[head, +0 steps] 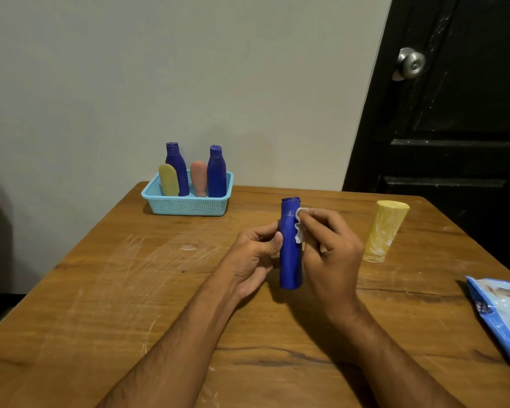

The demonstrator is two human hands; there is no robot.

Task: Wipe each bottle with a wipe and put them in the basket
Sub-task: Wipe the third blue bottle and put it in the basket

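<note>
At frame centre the left hand [255, 254] grips a tall blue plastic bottle [290, 245] upright above the wooden tabletop [130, 290], steadying it so the right hand [327, 245] can press a crumpled white wipe [300, 226] against its upper side. The turquoise mesh basket [189, 203], upper left of centre, already holds four bottles.

Bare table [106, 290] runs along the left edge and the near edge. The basket [189, 206], holding four upright bottles, blocks the far edge left of centre. A yellow bottle [383, 231] stands toward the right edge, and a blue packet [501, 313] overhangs that edge nearer in.
</note>
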